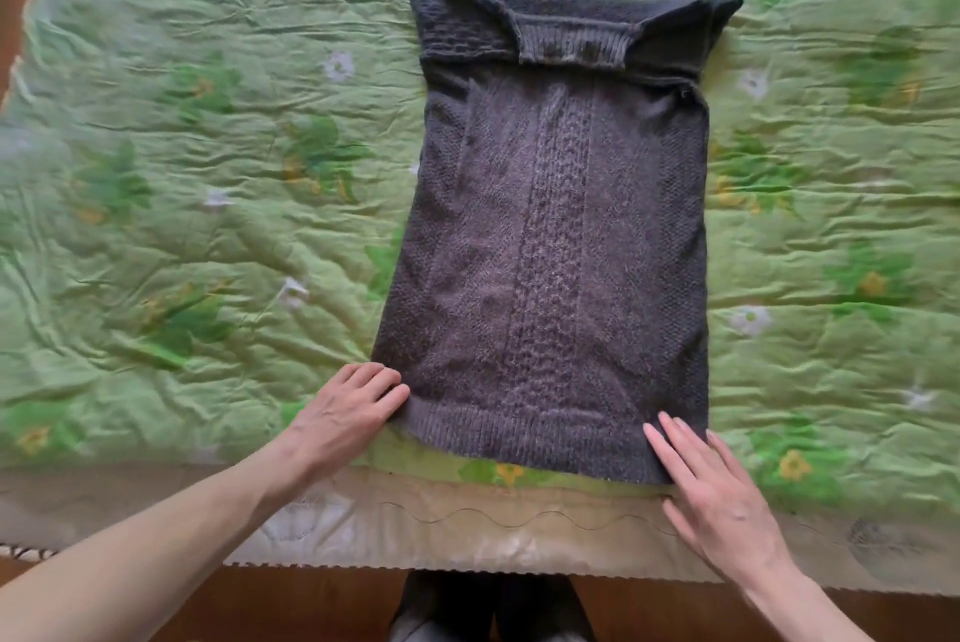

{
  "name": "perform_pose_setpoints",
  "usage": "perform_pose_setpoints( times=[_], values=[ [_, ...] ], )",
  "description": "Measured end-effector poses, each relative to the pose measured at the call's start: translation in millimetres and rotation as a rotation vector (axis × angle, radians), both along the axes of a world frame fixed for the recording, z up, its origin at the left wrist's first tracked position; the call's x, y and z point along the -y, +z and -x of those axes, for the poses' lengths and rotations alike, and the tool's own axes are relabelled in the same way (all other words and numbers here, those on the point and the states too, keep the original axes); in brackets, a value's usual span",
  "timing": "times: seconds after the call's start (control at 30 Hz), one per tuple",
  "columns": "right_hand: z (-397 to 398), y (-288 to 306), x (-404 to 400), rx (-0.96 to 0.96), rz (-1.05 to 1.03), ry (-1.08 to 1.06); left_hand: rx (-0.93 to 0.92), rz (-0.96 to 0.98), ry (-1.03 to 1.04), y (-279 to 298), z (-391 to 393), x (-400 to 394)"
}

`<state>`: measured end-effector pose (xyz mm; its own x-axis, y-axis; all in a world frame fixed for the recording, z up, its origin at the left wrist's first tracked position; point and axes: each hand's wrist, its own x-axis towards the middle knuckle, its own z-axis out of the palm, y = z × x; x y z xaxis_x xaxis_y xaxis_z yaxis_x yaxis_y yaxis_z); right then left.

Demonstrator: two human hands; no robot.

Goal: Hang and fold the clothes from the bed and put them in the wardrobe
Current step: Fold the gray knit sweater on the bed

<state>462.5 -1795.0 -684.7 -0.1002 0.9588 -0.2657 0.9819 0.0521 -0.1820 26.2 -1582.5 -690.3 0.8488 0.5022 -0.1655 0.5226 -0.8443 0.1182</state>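
Note:
A dark grey cable-knit sweater (550,236) lies flat on the bed, its sleeves folded in so it forms a long rectangle with the collar at the far end. My left hand (348,412) is at the near left corner of the ribbed hem, its fingers curled onto the edge of the knit. My right hand (711,480) lies with straight fingers on the near right corner of the hem, pressing it down.
A wrinkled green quilt with a flower print (182,204) covers the bed. Its beige border (467,527) runs along the near edge, with the brown wooden floor (311,605) below it.

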Motion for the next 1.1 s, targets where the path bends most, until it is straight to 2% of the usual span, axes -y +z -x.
perform_pose_setpoints(
  times=[0.13,0.33,0.63,0.9,1.03,1.1],
  values=[
    [-20.2,0.3,6.4,-0.024,-0.011,0.118,0.067,0.045,-0.096,14.3,10.9,-24.1],
    [-34.7,-1.1,-2.3,-0.024,-0.038,0.23,-0.002,0.09,-0.188,23.7,15.7,-31.9],
    [-35.0,5.1,-14.5,-0.046,-0.141,0.283,0.027,0.111,-0.01,17.0,17.4,-8.3],
    [-43.4,14.9,-34.4,-0.315,-0.172,0.012,0.138,0.108,0.012,9.1,13.5,-20.8],
    [-45.9,17.4,-47.3,-0.362,-0.242,-0.175,0.3,0.149,0.142,8.6,4.1,-28.8],
    [-44.5,12.0,-54.4,-0.407,-0.243,-0.364,0.388,0.207,0.241,11.0,-2.7,-38.7]
  ],
)
